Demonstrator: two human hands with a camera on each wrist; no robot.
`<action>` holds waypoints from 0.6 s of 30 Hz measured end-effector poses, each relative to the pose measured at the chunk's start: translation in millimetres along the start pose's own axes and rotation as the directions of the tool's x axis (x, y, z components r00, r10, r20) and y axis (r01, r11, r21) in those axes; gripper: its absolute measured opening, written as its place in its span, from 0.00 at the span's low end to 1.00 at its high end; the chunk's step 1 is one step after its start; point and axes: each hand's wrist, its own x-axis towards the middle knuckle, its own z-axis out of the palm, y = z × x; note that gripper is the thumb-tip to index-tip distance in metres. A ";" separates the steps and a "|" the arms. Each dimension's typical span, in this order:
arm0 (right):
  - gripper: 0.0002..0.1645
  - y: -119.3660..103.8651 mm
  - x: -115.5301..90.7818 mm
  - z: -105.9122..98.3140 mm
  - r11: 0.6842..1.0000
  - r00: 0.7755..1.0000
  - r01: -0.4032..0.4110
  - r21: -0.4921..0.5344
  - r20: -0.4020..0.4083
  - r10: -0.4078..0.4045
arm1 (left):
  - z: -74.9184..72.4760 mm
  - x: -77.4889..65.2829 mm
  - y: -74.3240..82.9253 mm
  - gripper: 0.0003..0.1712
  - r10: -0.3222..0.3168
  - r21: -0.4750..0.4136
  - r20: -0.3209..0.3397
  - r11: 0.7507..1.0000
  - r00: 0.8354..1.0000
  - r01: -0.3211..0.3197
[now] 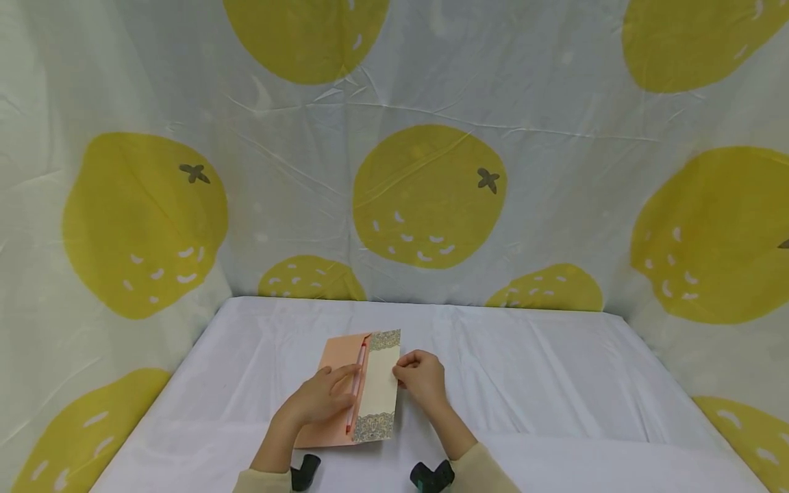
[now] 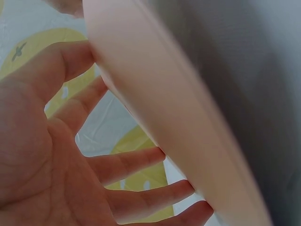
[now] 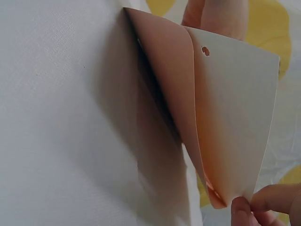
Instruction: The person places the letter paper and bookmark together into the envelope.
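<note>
A peach paper folder (image 1: 339,350) is tilted above the white cloth, with a cream flap (image 1: 379,383) on its right side. Ornate grey-gold bands cross both ends of this flap. Along the fold lies a slim pale stick with red ends (image 1: 351,419). My left hand (image 1: 323,395) reaches over the peach part with fingers spread and fairly straight; in the left wrist view its fingertips touch the peach paper (image 2: 155,94). With thumb and fingertips, my right hand (image 1: 422,375) pinches the flap's right edge. The flap's plain underside (image 3: 235,103) shows in the right wrist view.
The table bears a wrinkled white cloth (image 1: 536,383). Behind it and at both sides hangs a pale curtain (image 1: 296,178) printed with big yellow fruit. A black wrist camera (image 1: 431,476) is near the right sleeve, another (image 1: 305,472) near the left.
</note>
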 end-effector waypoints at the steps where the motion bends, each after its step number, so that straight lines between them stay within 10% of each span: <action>1: 0.03 -0.5 0.0 0.6 1.000 1.000 0.006 -0.026 -0.007 -0.006 | 0.1 0.2 0.4 0.32 0.000 0.005 0.001 1.000 1.000 0.000; 18: 0.05 -5.3 -3.4 20.2 0.989 0.999 0.041 -0.144 -0.003 -0.042 | 3.4 1.6 -0.6 0.31 -0.015 0.013 -0.005 1.000 1.000 0.015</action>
